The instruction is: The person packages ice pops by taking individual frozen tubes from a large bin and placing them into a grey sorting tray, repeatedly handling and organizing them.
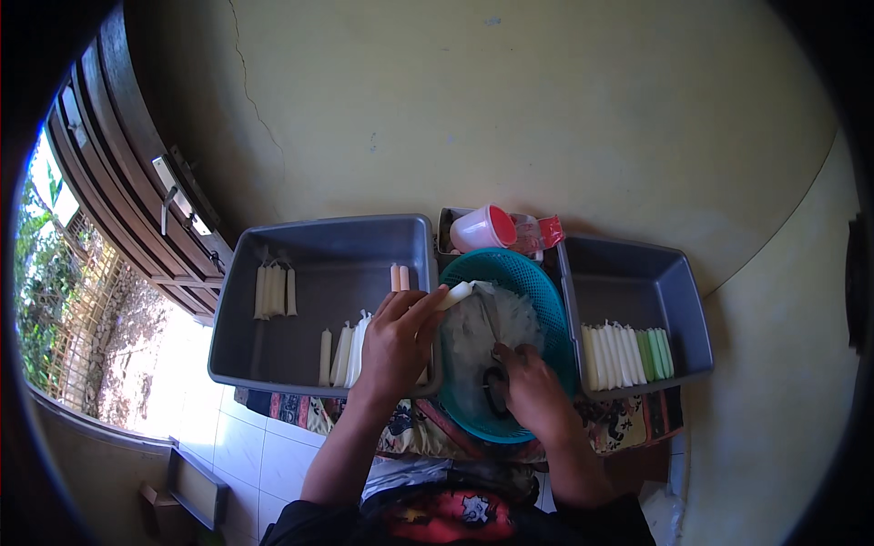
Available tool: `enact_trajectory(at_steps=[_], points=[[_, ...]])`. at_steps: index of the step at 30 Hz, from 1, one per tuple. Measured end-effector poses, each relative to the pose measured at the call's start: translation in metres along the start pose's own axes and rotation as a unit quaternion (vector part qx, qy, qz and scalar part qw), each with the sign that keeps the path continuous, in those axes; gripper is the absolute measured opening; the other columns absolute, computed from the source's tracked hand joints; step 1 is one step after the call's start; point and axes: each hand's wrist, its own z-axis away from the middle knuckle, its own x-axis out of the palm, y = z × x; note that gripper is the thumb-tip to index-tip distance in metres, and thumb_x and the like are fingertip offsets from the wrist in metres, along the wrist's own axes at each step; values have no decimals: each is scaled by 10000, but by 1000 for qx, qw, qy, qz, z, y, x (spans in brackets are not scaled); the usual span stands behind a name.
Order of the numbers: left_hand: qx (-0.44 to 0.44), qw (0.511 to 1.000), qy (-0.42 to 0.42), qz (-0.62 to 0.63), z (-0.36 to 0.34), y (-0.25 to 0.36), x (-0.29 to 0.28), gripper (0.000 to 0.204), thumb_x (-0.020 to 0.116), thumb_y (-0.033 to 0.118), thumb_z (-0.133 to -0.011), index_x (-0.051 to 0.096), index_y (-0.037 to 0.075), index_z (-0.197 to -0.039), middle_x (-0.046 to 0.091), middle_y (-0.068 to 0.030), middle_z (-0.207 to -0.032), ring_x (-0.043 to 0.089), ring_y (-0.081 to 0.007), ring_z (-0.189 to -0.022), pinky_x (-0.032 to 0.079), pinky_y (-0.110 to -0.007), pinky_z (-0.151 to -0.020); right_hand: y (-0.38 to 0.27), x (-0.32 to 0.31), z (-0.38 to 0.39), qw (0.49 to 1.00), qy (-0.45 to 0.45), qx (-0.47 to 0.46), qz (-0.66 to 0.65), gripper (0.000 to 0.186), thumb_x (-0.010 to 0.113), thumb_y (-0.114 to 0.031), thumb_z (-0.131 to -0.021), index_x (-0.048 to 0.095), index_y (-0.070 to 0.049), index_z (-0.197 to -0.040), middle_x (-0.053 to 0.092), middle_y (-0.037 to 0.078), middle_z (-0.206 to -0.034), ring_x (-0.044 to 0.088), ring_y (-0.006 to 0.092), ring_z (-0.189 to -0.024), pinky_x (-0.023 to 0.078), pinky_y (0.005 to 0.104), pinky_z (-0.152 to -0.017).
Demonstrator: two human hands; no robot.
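My left hand pinches a white filled plastic tube, tied off like an ice pop, tilted over a teal mesh basket. My right hand is closed on scissors with black handles. Their blades point up toward the tube's end and partly blend into the clear plastic scraps in the basket. More white tubes stand in the large grey tub beside my left hand, some hidden behind it. Two peach-coloured tubes lie deeper in that tub.
A smaller grey tub at the right holds several white tubes and green tubes. A pink-white cup and a red packet sit behind the basket. Patterned cloth lies under the tubs. A wooden door stands open at left.
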Motion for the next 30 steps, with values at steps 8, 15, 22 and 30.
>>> enact_trajectory(at_steps=[8,15,22,30], points=[[7,1000,-17,7,0,4,-3,375,826,18,-919,822,114,-1282,774,-127,-1076,735,-337,-964,590,-456,-862,14,25,-9,997,-8,60,57,525,771,-254,-969,604,-72,-1433,686,275,-1170,740,537,-931,623,592,-824],[15,1000,-12,5,1,1,-2,375,828,20,-913,822,102,-1279,776,-128,-1088,735,-338,-984,595,-458,-872,11,18,-12,995,-36,80,40,608,757,-183,-952,540,-44,-1503,687,295,-1195,727,526,-1010,605,591,-894],[14,1000,-10,-13,1,2,-4,367,821,22,-916,816,83,-1278,774,-133,-1087,734,-339,-989,596,-465,-874,15,-14,6,997,40,-9,-60,665,792,-86,-903,575,-32,-1529,689,257,-1201,697,486,-1103,574,553,-968],[-30,997,51,-49,-3,-7,-10,350,804,67,-944,808,107,-1292,763,-109,-1082,724,-325,-967,597,-459,-827,-4,-56,14,988,2,-7,-153,727,916,-161,-849,646,-118,-1522,698,167,-1187,721,345,-1038,577,451,-954]])
